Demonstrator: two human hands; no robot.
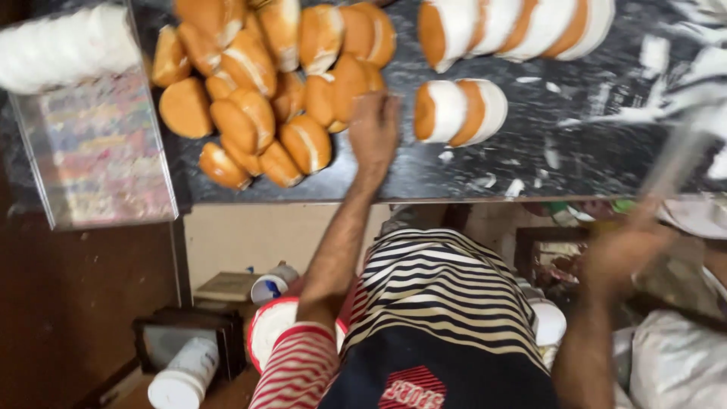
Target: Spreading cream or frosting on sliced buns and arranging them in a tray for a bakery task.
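The person's left hand reaches out over the dark counter and its fingers touch a bun in the pile of cream-filled buns; it is not clear if they grip it. Just beside this hand stands a pair of cream-coated buns. The right hand is closed around a blurry flat blade smeared with white cream, well apart from the buns

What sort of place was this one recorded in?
Probably a small bakery or sweet-bun workshop. A dark counter smeared with white cream holds a pile of cream-filled buns, which the left hand reaches into. The blurred right hand grips a long cream-coated tool. A tub of cream sits below.
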